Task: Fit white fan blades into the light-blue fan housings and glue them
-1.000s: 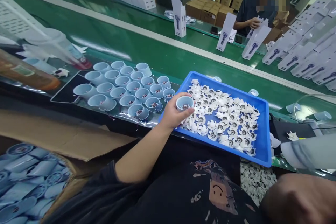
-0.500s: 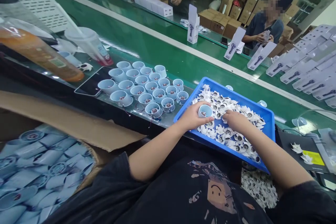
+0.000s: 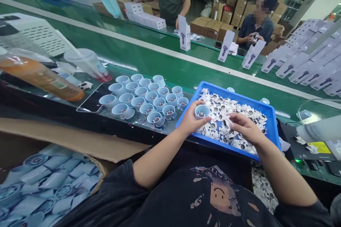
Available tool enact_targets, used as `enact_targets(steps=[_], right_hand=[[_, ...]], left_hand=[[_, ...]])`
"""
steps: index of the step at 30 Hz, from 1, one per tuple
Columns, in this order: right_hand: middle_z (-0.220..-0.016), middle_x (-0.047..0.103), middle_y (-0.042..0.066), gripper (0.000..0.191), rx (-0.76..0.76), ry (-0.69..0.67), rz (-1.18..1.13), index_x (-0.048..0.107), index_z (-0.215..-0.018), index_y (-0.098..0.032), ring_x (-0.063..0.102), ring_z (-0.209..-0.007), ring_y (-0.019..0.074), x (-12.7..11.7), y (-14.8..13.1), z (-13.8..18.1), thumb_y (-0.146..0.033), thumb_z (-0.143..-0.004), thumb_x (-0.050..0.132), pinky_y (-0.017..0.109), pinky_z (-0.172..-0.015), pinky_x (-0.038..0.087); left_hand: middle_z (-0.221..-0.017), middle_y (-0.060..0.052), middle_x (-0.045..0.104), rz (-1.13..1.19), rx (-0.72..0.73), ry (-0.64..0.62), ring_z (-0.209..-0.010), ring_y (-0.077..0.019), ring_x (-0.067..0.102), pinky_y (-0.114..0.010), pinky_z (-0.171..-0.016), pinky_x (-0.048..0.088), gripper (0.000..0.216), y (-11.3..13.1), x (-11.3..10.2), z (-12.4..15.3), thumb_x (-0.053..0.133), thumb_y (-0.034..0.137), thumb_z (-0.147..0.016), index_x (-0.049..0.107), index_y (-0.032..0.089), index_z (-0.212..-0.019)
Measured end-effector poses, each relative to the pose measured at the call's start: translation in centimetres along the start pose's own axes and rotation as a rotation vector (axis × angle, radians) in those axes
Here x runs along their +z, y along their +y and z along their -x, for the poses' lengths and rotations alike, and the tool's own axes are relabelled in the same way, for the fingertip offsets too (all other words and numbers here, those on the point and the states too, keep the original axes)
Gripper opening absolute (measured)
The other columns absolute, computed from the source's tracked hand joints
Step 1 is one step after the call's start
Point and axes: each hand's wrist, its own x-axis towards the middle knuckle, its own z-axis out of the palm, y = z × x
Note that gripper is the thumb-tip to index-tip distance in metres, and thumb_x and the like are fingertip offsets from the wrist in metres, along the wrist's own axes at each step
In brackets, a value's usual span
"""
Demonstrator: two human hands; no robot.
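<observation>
My left hand is wrapped round a light-blue round housing, its open end up and a small motor with wires visible inside. Over the blue tray, my right hand pinches a white fan impeller between thumb and fingers, just right of the housing. Many loose white impellers with dark round hubs lie in the tray. To the left, several light-blue housings stand in rows on the bench, open ends up, with motors inside.
A cardboard box of more blue housings is at lower left. An orange drink bottle and a plastic cup lie beyond. White printed boxes stand along the green belt. Two people work across it.
My right hand has lifted from among the impellers and now holds one near the housing. My left hand has turned the housing more upright. The camera view has shifted slightly.
</observation>
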Motion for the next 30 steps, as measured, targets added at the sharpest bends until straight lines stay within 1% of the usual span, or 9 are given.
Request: enact_targets(steps=[2,4,8,12,18,21,23,27,30], right_hand=[[-0.083,0.061,0.007,0.047,-0.033,0.057,-0.182,0.047,-0.117,-0.016,0.061,-0.066,0.0176,0.8,-0.5,1.9,-0.050,-0.101,0.019,0.032,-0.061,0.054],[-0.073,0.057,0.004,0.051,-0.052,0.112,-0.308,0.047,-0.113,-0.016,0.059,-0.060,0.0181,1.9,-0.9,3.0,-0.052,-0.099,0.013,0.032,-0.056,0.053],[-0.078,0.058,0.005,0.043,-0.079,0.245,-0.395,0.054,-0.108,-0.019,0.058,-0.062,0.0178,2.8,-1.7,3.9,-0.055,-0.097,0.033,0.031,-0.057,0.051],[-0.093,0.058,0.005,0.018,-0.117,0.339,-0.281,0.067,-0.104,-0.024,0.056,-0.076,0.0173,2.0,-3.4,4.4,-0.031,-0.088,0.063,0.033,-0.072,0.048],[-0.082,0.049,0.003,0.010,-0.258,0.346,0.058,0.070,-0.085,-0.018,0.052,-0.073,0.0162,2.7,-4.6,3.3,-0.015,-0.089,0.062,0.029,-0.067,0.046],[-0.088,0.050,0.005,0.013,-0.278,0.362,0.055,0.072,-0.094,-0.020,0.052,-0.077,0.0176,3.0,-4.1,2.5,-0.019,-0.093,0.058,0.032,-0.071,0.049],[-0.097,0.052,0.008,0.019,-0.284,0.342,0.065,0.071,-0.105,-0.022,0.053,-0.084,0.0203,2.5,-3.7,2.9,-0.025,-0.096,0.055,0.038,-0.076,0.050],[-0.097,0.054,0.006,0.027,-0.321,0.235,-0.124,0.074,-0.090,-0.028,0.056,-0.085,0.0197,0.3,-2.8,6.4,-0.037,-0.100,0.051,0.034,-0.073,0.052],[-0.095,0.054,0.006,0.022,-0.332,0.306,-0.240,0.073,-0.098,-0.032,0.059,-0.085,0.0180,-0.2,-1.3,9.4,-0.039,-0.100,0.052,0.027,-0.068,0.053]], left_hand=[[-0.104,-0.008,0.062,-0.033,0.049,-0.085,-0.089,-0.0218,0.061,-0.035,-0.082,0.050,0.062,0.5,0.1,0.7,0.071,0.043,-0.069,0.047,0.019,-0.121],[-0.113,-0.010,0.063,-0.145,0.106,-0.213,-0.100,-0.0247,0.062,-0.038,-0.090,0.049,0.058,1.5,0.4,1.4,0.069,0.037,-0.071,0.049,0.020,-0.123],[-0.124,-0.009,0.065,-0.420,0.282,-0.357,-0.115,-0.0288,0.059,-0.045,-0.103,0.044,0.054,3.4,1.1,2.3,0.074,0.037,-0.073,0.056,0.023,-0.122],[-0.120,-0.010,0.068,-0.570,0.473,-0.343,-0.114,-0.0271,0.063,-0.044,-0.100,0.048,0.046,3.9,1.6,2.8,0.069,0.034,-0.081,0.056,0.021,-0.123],[-0.112,-0.011,0.071,-0.602,0.707,-0.189,-0.106,-0.0220,0.067,-0.039,-0.096,0.053,0.035,3.6,2.4,3.7,0.059,0.022,-0.088,0.054,0.016,-0.123],[-0.113,-0.011,0.071,-0.593,0.688,-0.120,-0.107,-0.0218,0.067,-0.039,-0.097,0.053,0.038,3.4,2.6,3.7,0.061,0.020,-0.087,0.053,0.017,-0.125],[-0.117,-0.011,0.070,-0.587,0.635,-0.182,-0.108,-0.0232,0.066,-0.041,-0.100,0.051,0.043,3.4,2.4,3.5,0.063,0.028,-0.088,0.053,0.018,-0.129],[-0.126,-0.012,0.065,-0.644,0.546,-0.318,-0.116,-0.0276,0.061,-0.048,-0.105,0.045,0.058,4.0,0.5,2.1,0.071,0.048,-0.081,0.054,0.022,-0.130],[-0.126,-0.010,0.059,-0.761,0.407,-0.125,-0.115,-0.0290,0.057,-0.048,-0.102,0.046,0.060,4.9,-2.0,-1.5,0.080,0.052,-0.070,0.061,0.026,-0.121]])
